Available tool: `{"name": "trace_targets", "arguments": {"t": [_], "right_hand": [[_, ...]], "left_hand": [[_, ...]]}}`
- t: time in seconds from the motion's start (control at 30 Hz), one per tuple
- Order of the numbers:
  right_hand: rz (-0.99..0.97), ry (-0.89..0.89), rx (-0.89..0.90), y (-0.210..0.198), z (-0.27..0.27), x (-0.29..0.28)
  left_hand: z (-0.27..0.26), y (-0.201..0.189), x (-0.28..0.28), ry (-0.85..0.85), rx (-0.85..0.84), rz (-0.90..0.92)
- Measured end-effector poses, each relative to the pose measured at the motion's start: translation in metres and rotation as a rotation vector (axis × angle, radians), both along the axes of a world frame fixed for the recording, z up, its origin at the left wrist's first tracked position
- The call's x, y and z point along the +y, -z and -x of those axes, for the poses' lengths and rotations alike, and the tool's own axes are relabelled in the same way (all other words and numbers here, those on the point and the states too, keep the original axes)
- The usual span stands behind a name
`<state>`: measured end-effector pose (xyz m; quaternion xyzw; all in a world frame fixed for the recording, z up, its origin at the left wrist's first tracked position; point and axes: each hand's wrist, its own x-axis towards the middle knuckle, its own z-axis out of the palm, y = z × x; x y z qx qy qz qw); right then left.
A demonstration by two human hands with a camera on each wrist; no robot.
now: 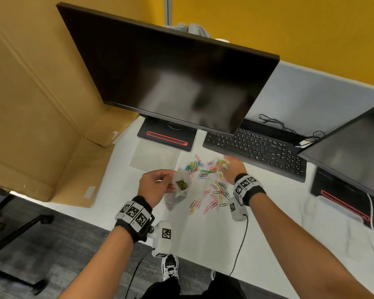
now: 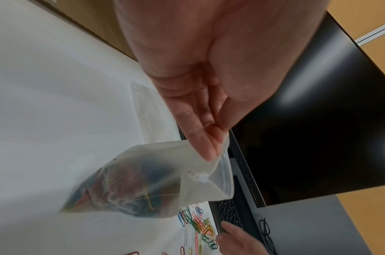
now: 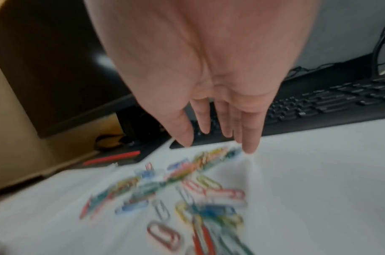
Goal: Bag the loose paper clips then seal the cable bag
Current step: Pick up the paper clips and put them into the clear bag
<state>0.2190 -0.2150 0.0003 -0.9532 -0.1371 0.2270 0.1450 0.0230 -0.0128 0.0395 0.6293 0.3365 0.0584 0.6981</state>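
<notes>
My left hand (image 1: 154, 183) (image 2: 207, 136) pinches the rim of a small frosted zip bag (image 1: 180, 186) (image 2: 143, 186), held up above the white desk with its mouth agape and several coloured clips inside. Loose coloured paper clips (image 1: 212, 180) (image 3: 187, 189) (image 2: 198, 224) lie scattered on the desk to its right. My right hand (image 1: 232, 167) (image 3: 211, 134) hovers over the far edge of the clip pile, fingers straight and spread, holding nothing; it is blurred in the right wrist view. A flat clear bag (image 1: 154, 156) lies on the desk in front of the monitor base.
A black monitor (image 1: 171, 72) stands behind the clips on its base (image 1: 166, 137). A black keyboard (image 1: 255, 147) lies just beyond my right hand. A second monitor (image 1: 350, 152) is at the right. A large cardboard box (image 1: 41, 104) stands at the left.
</notes>
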Motion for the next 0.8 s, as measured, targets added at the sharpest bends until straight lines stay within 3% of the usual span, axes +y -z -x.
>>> {"name": "trace_targets", "arguments": {"t": [0.17,0.33,0.47,0.53,0.67,0.8], "right_hand": [[-0.013,-0.003,-0.055,0.036,0.008,0.017],[0.129,-0.240,-0.201,0.039,0.016,0.031],[0.137,-0.312,-0.267,0.033,0.018,0.030],[0.105,-0.227,-0.227,0.029,0.013,0.024],[-0.086,0.124,-0.089,0.021,0.000,0.007],[-0.279,0.399,0.244,0.003,0.008,-0.016]], "left_hand": [[0.002,0.000,0.003,0.020,-0.004,0.004],[0.001,-0.001,0.004,0.027,0.003,0.016],[0.002,0.001,0.004,0.027,-0.001,0.028],[0.003,0.001,0.005,0.029,-0.001,0.032],[0.001,0.001,0.005,0.052,0.004,0.026],[-0.003,0.002,0.003,0.080,0.018,0.018]]}}
